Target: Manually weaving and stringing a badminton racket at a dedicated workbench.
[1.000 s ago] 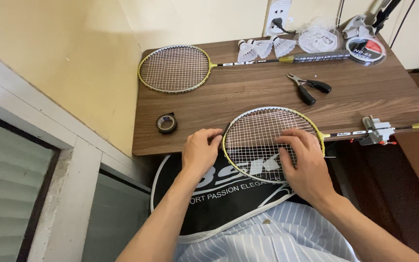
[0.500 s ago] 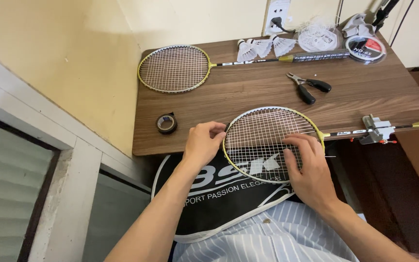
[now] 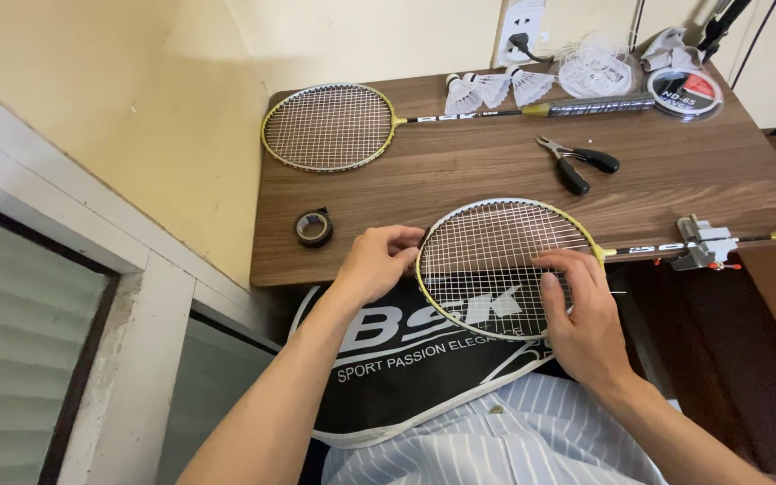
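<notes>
- Head view: the yellow-framed badminton racket with white strings (image 3: 496, 260) lies across the front edge of the dark wood-grain desk (image 3: 460, 184), its head half over the edge and above the black racket cover with white trim (image 3: 406, 359) on the person's lap.
- The left hand (image 3: 372, 262) grips the racket's rim at its left side, fingers curled together around the frame; a second ago it sat a little lower on that rim.
- The right hand (image 3: 581, 310) rests on the string bed near the throat, fingers loosely spread with the tips pressing on the strings; whether they pinch a single string I cannot tell. It has slid toward the right of the head since a second ago, which suggests the fingers are working along the strings row by row.
- The racket's thin shaft runs along the front edge to a small grey metal clamp (image 3: 707, 244) at the front right corner.
- A roll of dark tape (image 3: 313, 227) sits near the front left corner, just beyond the left hand.
- Black-handled pliers (image 3: 577, 162) lie mid-desk, well apart from both hands.
- A second yellow racket (image 3: 330, 127) lies along the back edge, with white feather shuttlecocks (image 3: 491, 88) and a round reel of string (image 3: 683, 92) near the back right corner.
</notes>
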